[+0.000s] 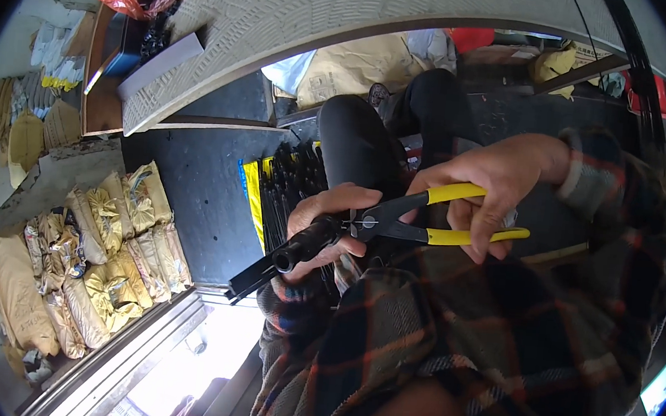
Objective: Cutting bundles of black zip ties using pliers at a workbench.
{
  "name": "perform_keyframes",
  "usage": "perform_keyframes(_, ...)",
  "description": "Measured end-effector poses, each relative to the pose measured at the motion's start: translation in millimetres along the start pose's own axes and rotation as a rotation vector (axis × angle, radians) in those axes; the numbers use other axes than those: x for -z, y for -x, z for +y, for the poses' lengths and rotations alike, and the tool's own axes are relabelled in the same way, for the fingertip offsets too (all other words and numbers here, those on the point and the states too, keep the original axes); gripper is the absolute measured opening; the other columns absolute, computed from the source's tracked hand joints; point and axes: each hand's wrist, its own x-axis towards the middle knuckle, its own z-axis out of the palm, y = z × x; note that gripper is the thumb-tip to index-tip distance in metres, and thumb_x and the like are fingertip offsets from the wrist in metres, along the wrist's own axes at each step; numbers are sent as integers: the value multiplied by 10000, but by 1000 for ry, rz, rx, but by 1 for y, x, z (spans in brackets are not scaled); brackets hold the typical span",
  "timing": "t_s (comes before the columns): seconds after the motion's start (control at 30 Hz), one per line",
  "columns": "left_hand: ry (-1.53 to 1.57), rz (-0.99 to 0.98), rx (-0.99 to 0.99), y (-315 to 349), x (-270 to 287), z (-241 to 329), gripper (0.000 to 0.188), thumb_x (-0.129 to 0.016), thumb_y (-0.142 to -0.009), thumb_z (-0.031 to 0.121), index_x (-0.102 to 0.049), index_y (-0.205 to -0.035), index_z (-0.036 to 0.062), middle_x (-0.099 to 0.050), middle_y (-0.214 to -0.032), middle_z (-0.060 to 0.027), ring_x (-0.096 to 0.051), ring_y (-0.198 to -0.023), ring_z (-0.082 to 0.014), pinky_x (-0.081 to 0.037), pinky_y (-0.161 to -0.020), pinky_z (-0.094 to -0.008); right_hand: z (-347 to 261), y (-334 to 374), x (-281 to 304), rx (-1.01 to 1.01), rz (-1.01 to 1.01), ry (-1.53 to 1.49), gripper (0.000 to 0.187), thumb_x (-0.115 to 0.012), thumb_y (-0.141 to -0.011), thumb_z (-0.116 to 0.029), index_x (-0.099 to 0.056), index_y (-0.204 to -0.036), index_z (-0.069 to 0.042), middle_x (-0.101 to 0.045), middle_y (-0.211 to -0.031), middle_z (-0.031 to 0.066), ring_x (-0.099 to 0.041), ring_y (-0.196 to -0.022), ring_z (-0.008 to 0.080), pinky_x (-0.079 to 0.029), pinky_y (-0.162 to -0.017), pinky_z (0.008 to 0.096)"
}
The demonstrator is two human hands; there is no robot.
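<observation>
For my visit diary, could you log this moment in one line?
Left hand: holds black tubular part; Right hand: grips yellow-handled pliers, handles apart; Pliers' head: near part, contact unclear; Nearby: thin black items

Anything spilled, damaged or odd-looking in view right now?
Nothing stands out at the left hand with its black part or the right hand with its pliers. Over at left, some paper packages look odd: their wrapping is crumpled beside smoother ones. I can't tell if any is torn.
</observation>
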Motion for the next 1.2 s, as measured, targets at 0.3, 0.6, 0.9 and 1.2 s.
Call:
perform_keyframes(0.3,-121,335,-5,4,-18,-13,638,-704,-708,470,-539,-1096,-9,-586,-992,-130,-543,-951,-194,-408,-830,-305,14,7,-29,523,890,1384,545,-644,-824,-266,-406,-1244,-13,-604,-896,126,-611,-585,211,-497,-517,292)
perform_keyframes(0.6,-152,268,-17,-4,-14,-11,650,-659,-734,503,-530,-1091,-25,-579,-989,-113,-544,-918,-208,-397,-833,-313,16,5,-21,429,724,1304,604,-611,-819,-240,-338,-1316,-32,-613,-875,154,-593,-546,227,-490,-485,305)
perform_keyframes(0.9,-83,-20,-2,-17,4,-1,640,-730,-684,372,-514,-1130,-32,-568,-1009,-112,-533,-888,-172,-399,-812,-282,15,23,-2,226,261,204,537,-570,-862,-166,-315,-1310,-15,-609,-817,140,-640,-675,221,-507,-579,294)
perform_keyframes(1.2,-124,322,-42,-13,-20,-14,566,-643,-801,395,-478,-1127,-37,-500,-1077,-95,-482,-957,-163,-378,-843,-282,-2,5,-20,300,1159,1871,301,-600,-725,-138,-590,-1010,-40,-480,-1087,126,-481,-996,297,-347,-916,426)
